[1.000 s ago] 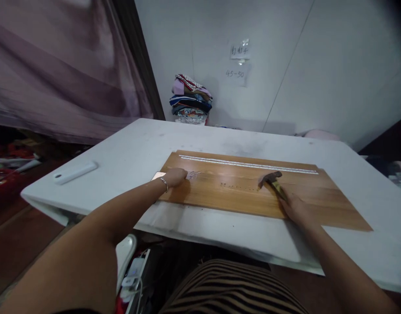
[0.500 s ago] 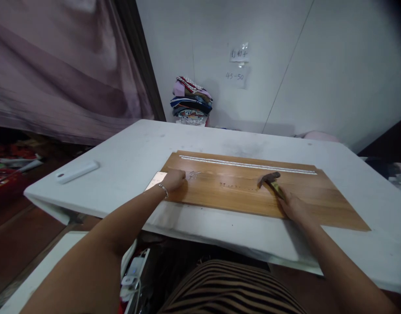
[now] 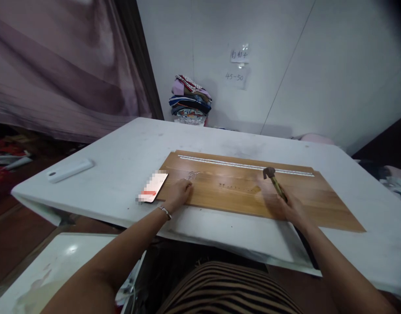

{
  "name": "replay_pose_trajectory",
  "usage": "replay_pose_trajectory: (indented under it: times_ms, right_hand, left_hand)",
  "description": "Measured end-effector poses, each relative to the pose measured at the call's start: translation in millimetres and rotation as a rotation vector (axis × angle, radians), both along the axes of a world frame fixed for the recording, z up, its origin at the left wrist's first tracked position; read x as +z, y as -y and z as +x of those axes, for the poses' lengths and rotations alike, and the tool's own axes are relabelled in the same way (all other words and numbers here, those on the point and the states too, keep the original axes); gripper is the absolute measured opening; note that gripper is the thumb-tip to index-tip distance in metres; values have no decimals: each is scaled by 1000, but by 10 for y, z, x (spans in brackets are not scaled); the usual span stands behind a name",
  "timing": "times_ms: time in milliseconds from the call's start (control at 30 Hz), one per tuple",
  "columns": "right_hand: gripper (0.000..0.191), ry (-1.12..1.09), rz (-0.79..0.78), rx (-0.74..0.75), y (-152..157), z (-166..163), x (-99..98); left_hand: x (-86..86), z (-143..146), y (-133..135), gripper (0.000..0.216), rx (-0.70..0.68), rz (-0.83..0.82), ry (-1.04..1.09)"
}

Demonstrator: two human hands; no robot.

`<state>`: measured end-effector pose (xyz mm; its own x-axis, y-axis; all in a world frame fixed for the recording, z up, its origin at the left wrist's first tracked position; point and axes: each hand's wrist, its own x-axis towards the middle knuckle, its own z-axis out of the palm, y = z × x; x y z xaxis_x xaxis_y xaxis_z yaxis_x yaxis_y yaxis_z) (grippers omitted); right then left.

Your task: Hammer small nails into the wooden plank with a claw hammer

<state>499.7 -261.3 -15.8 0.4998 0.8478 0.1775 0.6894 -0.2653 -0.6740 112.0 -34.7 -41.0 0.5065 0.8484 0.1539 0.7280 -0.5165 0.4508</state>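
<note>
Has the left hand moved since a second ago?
Yes. The left hand has drawn back toward the near edge of the board, away from the loose nails, uncovering the phone.

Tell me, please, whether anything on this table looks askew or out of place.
Nothing is spilled or damaged. Only the phone lies aslant at the board's left end, beside the left hand, while the right hand holds a hammer over the board. Loose nails lie on the wood.
</note>
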Motion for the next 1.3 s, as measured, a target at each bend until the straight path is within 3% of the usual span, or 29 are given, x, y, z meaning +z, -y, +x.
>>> replay_pose_trajectory:
  times_ms: [67,167,300,567,900,1300]
  right_hand:
    - [57,-189,38,-30,-64,-215,124]
    - [49,-582,8,79,-185,-573,273]
    - [54,-800,-9,152,-313,-965,270]
    - [58,-783,-39,213,-406,-1270,115]
    - [64,-771,-65,224,-392,-1304,79]
    - [58,-757,-69,245,-424,-1312,33]
  left_hand:
    - [-61,47,79,21,-85,15,22]
    - [-139,107,128,19,-71,88,49]
    - [-181,134,138,17,-36,121,58]
    - [-177,141,183,18,-5,126,39]
    - [-185,141,182,18,-12,108,51]
    - [-247,136,146,17,-25,111,65]
